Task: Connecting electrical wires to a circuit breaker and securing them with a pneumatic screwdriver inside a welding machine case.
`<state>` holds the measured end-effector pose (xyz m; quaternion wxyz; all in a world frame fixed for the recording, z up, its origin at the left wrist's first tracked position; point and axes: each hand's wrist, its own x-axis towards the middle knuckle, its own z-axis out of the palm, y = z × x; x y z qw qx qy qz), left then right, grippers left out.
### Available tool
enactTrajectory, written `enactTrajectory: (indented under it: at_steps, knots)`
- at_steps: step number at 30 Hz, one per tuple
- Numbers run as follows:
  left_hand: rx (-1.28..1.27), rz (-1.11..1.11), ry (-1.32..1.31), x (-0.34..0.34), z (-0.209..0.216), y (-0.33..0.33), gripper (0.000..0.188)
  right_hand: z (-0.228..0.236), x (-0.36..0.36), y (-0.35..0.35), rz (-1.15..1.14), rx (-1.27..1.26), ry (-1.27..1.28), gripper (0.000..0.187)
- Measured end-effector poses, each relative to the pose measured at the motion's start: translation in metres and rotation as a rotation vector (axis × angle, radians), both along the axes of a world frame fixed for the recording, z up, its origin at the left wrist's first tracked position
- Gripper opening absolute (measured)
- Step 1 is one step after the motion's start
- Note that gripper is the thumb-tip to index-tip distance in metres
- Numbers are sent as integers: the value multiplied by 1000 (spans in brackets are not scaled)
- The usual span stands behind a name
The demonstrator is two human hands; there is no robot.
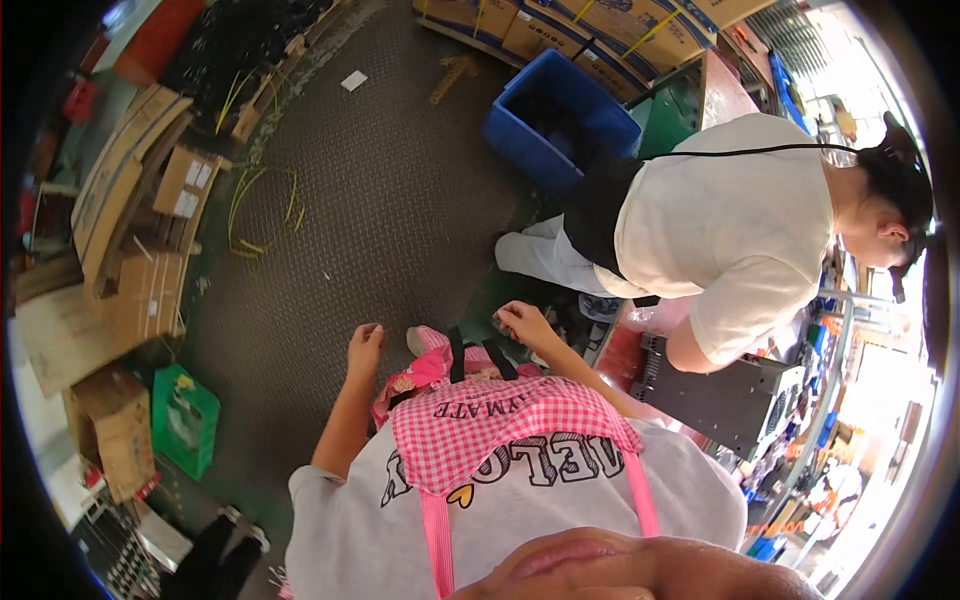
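Note:
My left hand [367,346] hangs in front of my body on the left, its fingers loosely curled with nothing visible in them. On the other side, my right hand [521,323] is raised in front of me, fingers bent inward, and I see no object in it. Between the two hands is my pink checked apron [480,410], with two black straps [457,357] at its lower part. Neither hand touches the workbench [625,335] to the right.
A co-worker in a white shirt [730,200] leans over the bench, close to a dark metal box [715,395]. Ahead stands a blue bin [515,140], with stacked cartons [590,35] behind. Cardboard boxes [150,290], a green crate [205,425] and yellow strapping [235,215] lie left on the patterned floor.

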<state>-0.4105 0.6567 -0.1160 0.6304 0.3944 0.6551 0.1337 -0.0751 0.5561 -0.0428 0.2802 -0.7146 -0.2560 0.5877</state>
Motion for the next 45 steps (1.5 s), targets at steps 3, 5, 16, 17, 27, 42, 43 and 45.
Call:
enactTrajectory:
  at_steps: [3, 5, 16, 17, 27, 42, 43, 45]
  knots:
    - [23, -25, -109, 47, 15, 51, 34, -33, -6, 29, 61, 6, 1, 30]
    - [45, -59, -186, 75, 15, 88, 34, -38, -6, 59, 152, -48, 39, 29]
    - [98, -876, 552, 9, -122, 226, 38, -211, 145, 249, 75, -182, -311, 26]
    - [79, -766, 608, 0, -126, 231, 40, -204, 162, 270, -72, -158, -318, 25]
    - [-41, -700, 457, 23, -233, 380, 46, -200, 272, 356, -508, -240, -292, 22]
    - [275, -1192, 418, 298, -93, 416, 21, -368, 420, 403, -543, -501, -407, 27]
    - [225, -1162, 452, 301, -89, 415, 20, -387, 431, 405, -538, -516, -389, 27]
    - [274, -1102, 466, 301, -91, 403, 16, -429, 453, 408, -303, -581, -455, 28]
